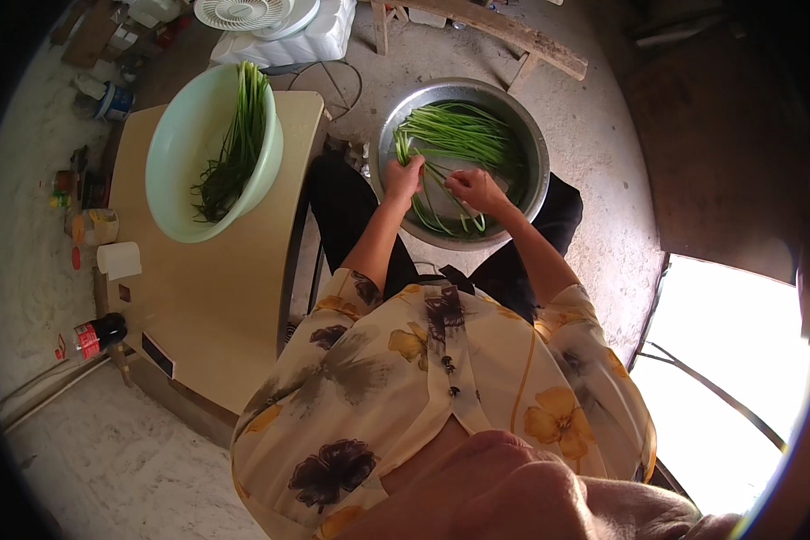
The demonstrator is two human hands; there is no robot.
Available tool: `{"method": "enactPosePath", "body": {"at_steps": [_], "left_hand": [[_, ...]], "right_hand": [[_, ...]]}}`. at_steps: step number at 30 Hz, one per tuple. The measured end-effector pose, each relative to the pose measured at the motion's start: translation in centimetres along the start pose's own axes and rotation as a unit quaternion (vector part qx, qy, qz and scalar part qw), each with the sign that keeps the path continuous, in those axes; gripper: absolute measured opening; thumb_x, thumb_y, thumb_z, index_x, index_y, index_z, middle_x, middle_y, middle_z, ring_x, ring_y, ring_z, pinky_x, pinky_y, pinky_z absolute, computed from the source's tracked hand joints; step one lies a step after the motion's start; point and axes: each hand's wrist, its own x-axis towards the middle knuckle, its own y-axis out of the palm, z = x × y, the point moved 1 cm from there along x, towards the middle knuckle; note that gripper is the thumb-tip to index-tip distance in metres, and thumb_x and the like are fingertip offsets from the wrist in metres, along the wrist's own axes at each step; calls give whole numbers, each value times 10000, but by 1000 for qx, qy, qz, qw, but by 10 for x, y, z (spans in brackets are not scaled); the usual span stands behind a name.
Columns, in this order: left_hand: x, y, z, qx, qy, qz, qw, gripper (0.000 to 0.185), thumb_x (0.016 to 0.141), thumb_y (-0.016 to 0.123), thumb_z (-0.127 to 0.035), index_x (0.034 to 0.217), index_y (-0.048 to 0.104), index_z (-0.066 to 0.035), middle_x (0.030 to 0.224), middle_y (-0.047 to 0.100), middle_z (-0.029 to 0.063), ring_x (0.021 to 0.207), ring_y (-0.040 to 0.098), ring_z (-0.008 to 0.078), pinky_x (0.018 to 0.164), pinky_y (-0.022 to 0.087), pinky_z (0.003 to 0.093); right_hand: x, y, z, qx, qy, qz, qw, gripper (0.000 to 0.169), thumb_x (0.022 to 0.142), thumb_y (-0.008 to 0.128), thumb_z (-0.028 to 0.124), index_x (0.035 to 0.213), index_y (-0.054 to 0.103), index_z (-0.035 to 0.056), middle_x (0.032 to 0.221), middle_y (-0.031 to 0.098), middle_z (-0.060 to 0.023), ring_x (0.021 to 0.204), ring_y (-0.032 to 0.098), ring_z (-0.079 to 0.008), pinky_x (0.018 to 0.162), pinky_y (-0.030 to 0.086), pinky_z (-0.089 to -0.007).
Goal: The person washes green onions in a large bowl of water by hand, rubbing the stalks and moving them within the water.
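Note:
Between my knees stands a round metal basin (542, 152) with water in it. My left hand (403, 179) grips a small bunch of garlic chives (402, 143) by the pale stem end, over the basin's left side. Their leaves trail down toward the near wall. Beside it, my right hand (476, 190) has its fingers curled in and pinches at strands of this bunch; the fingertips are partly hidden. A larger heap of garlic chives (455, 131) lies in the far half of the basin, stems pointing left.
A low table (209, 297) on the left carries a pale green plastic bowl (169, 155) with more chives (236, 148), a phone (158, 354) and a paper roll (119, 260). A cola bottle (98, 336) is beside its edge. Beyond are a fan (243, 12) and a wooden bench (499, 30).

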Motion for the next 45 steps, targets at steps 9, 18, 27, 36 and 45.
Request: {"method": "enactPosePath", "body": {"at_steps": [9, 18, 27, 36, 45], "left_hand": [[19, -19, -28, -76, 56, -62, 994, 274, 879, 619, -170, 649, 527, -52, 579, 506, 3, 436, 430, 96, 383, 346, 290], [30, 6, 30, 171, -5, -62, 983, 291, 810, 674, -216, 690, 616, 43, 552, 593, 122, 414, 579, 210, 391, 450, 349], [27, 4, 29, 125, -65, 14, 990, 223, 792, 688, -182, 698, 593, -3, 632, 600, 75, 498, 572, 166, 426, 438, 332], [-9, 13, -12, 59, -33, 84, 994, 196, 828, 664, -248, 773, 623, -65, 661, 564, 0, 515, 487, 99, 452, 413, 275], [6, -1, -18, -56, 41, -20, 997, 191, 853, 646, -221, 771, 611, -52, 655, 549, 3, 468, 453, 88, 401, 377, 265]], "right_hand": [[-36, -47, -40, -78, 23, 12, 997, 240, 893, 549, 219, 941, 677, 22, 732, 656, -111, 648, 635, -237, 628, 517, -348], [3, -1, -31, -235, 29, -98, 967, 255, 833, 570, 272, 1019, 682, 139, 958, 673, -167, 883, 645, -367, 803, 512, -481], [12, 17, -49, -148, 46, -120, 981, 202, 845, 589, 243, 943, 703, 109, 885, 678, -173, 819, 656, -339, 751, 525, -418], [19, 17, -13, 57, -19, -122, 991, 268, 880, 634, 249, 1032, 683, 34, 818, 698, -93, 729, 654, -163, 690, 509, -309], [5, 0, -15, -68, -36, -43, 996, 265, 904, 556, 268, 971, 676, 42, 812, 668, -174, 764, 670, -276, 701, 512, -381]]}}
